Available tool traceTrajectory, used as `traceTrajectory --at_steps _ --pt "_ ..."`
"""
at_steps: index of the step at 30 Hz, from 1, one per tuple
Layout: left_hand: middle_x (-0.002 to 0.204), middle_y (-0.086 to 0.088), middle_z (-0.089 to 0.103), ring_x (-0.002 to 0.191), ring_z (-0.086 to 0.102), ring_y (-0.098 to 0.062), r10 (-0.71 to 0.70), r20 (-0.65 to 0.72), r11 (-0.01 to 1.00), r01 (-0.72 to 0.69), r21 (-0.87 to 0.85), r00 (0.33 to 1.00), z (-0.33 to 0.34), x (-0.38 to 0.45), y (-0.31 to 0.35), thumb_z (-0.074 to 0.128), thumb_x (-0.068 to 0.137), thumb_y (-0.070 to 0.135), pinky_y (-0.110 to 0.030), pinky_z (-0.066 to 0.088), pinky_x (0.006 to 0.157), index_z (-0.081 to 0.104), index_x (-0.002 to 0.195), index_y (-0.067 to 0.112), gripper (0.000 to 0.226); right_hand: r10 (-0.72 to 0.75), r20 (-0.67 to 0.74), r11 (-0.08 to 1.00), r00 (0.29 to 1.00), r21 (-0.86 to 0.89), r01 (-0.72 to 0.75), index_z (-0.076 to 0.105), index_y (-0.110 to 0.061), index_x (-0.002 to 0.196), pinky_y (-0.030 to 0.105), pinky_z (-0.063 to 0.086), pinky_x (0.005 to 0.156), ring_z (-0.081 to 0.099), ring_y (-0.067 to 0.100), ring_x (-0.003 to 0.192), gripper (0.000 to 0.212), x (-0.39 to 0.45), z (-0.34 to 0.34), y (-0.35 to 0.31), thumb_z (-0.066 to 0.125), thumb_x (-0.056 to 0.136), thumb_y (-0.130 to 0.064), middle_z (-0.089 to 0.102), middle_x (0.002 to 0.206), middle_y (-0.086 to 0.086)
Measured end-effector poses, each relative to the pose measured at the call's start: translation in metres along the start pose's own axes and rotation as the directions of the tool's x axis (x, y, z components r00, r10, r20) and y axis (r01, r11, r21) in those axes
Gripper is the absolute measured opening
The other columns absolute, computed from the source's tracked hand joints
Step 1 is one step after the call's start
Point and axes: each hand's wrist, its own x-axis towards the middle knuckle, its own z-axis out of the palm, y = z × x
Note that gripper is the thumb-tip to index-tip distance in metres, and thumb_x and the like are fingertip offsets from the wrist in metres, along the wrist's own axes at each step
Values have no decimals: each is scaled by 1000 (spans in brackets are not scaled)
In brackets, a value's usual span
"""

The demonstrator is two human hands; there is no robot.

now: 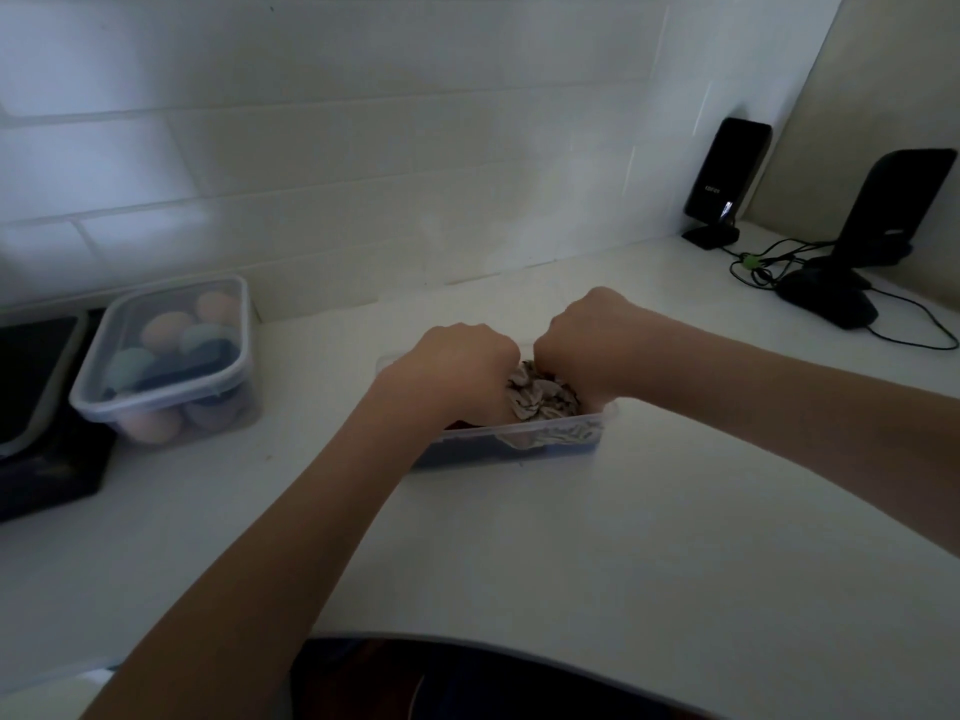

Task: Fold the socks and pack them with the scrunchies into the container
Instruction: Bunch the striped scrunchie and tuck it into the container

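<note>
A clear plastic container (561, 438) stands on the white counter in the middle of the head view. A grey patterned scrunchie (540, 400) bunches up inside it near the front right, with dark fabric beneath at the left. My left hand (457, 371) and my right hand (592, 345) both reach down into the container, knuckles up, fingers curled into the contents on either side of the scrunchie. The fingertips are hidden inside the container. Socks cannot be told apart from the dark fabric.
A lidded clear box (166, 361) with several pastel rounded items sits at the left by the tiled wall. A dark tray (36, 407) lies further left. Two black stands (727, 179) (878, 236) with cables are at the back right.
</note>
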Motion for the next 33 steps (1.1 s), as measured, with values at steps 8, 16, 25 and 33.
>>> traceTrajectory --at_steps 8,16,25,33 --pt "65 1 49 59 46 -16 -22 -6 1000 22 3 1000 -3 -5 2 69 58 70 -28 36 61 56 84 13 65 24 208 989 978 141 -54 65 -17 86 18 36 49 51 3 42 11 -1 4 2 56 79 -15 55 47 -8" --pt "107 -4 62 93 56 -22 -7 -21 970 2 -243 1000 -9 -16 -7 71 69 54 -37 50 81 53 111 18 59 19 139 911 990 406 -74 55 -30 120 22 37 58 58 9 66 53 -13 5 24 71 70 -41 63 74 -5" --pt "120 -1 62 106 58 -14 45 -212 897 -133 -422 976 -27 -29 -15 68 81 28 -33 50 91 60 122 18 43 27 -117 879 993 476 32 56 -43 115 29 39 72 48 8 91 46 -29 -5 34 73 73 -45 59 106 -19" --pt "117 -4 64 101 57 -20 83 -74 974 -96 -205 994 -5 -16 -1 69 78 31 -27 43 81 62 121 20 45 4 35 951 999 308 -14 45 -46 129 28 35 67 49 16 82 55 -19 5 17 65 78 -37 56 98 -8"
